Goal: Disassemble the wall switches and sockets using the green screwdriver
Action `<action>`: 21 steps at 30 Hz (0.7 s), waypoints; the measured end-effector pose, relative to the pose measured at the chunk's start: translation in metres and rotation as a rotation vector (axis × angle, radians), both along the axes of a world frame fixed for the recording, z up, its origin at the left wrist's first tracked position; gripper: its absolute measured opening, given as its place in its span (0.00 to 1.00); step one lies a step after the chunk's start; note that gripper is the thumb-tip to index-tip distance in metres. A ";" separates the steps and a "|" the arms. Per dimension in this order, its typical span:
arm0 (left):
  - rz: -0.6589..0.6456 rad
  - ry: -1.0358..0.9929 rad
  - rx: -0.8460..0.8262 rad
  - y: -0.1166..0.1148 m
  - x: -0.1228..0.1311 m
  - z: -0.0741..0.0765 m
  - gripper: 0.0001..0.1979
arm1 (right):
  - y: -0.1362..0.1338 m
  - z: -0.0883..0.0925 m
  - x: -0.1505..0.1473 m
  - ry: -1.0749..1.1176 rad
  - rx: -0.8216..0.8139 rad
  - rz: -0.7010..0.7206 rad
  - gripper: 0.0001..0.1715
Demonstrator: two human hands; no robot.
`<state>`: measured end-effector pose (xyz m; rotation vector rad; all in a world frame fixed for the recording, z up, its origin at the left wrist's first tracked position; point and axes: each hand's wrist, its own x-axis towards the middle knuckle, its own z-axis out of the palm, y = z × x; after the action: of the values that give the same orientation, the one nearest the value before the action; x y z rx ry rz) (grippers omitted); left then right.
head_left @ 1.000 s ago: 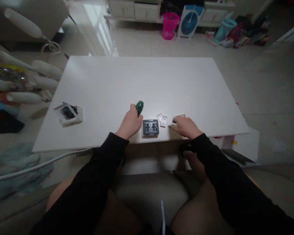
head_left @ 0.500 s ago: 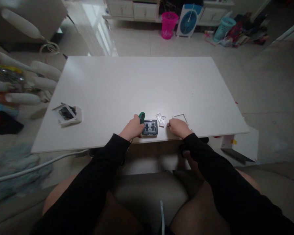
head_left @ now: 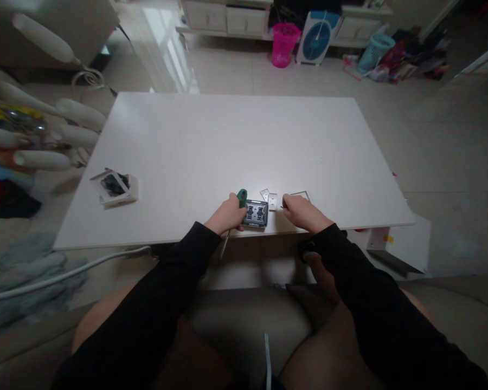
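Gripping a green-handled screwdriver (head_left: 242, 198) in the left hand (head_left: 226, 213), fingers closed round the handle, shaft slanting toward seven o'clock past the near edge of the desk (head_left: 228, 135). Covering, with that same hand, the nine o'clock side of a black-framed socket module (head_left: 257, 214), laid flat at the desk's six o'clock edge; cannot tell whether pressing on it. Keeping the right hand (head_left: 303, 210) bunched at three o'clock of the module, pinching a thin dark piece (head_left: 283, 206), too small to identify. Showing near the module's one o'clock: two small white plates (head_left: 272, 202), touching. Partly hidden at twelve o'clock of the right hand: a thin-edged frame (head_left: 306, 195). Toward the desk's eight o'clock: an open white box (head_left: 132, 189).
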<state>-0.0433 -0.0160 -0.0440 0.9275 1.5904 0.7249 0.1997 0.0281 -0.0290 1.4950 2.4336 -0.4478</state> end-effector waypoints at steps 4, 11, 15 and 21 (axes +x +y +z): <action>0.010 -0.048 -0.026 -0.002 0.005 -0.005 0.20 | -0.001 -0.001 0.002 0.052 0.013 -0.013 0.15; -0.058 -0.072 -0.073 -0.002 0.016 0.003 0.17 | 0.002 -0.002 0.000 0.158 0.035 -0.030 0.13; -0.041 -0.071 -0.060 0.000 0.015 0.004 0.16 | 0.000 0.001 -0.003 0.219 0.077 -0.020 0.13; 0.093 -0.081 0.073 0.008 0.010 0.012 0.16 | -0.003 0.006 -0.011 0.459 0.077 -0.038 0.09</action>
<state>-0.0335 -0.0084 -0.0318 0.8709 1.5518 0.8800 0.1890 0.0255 -0.0229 1.6181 2.7936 -0.7892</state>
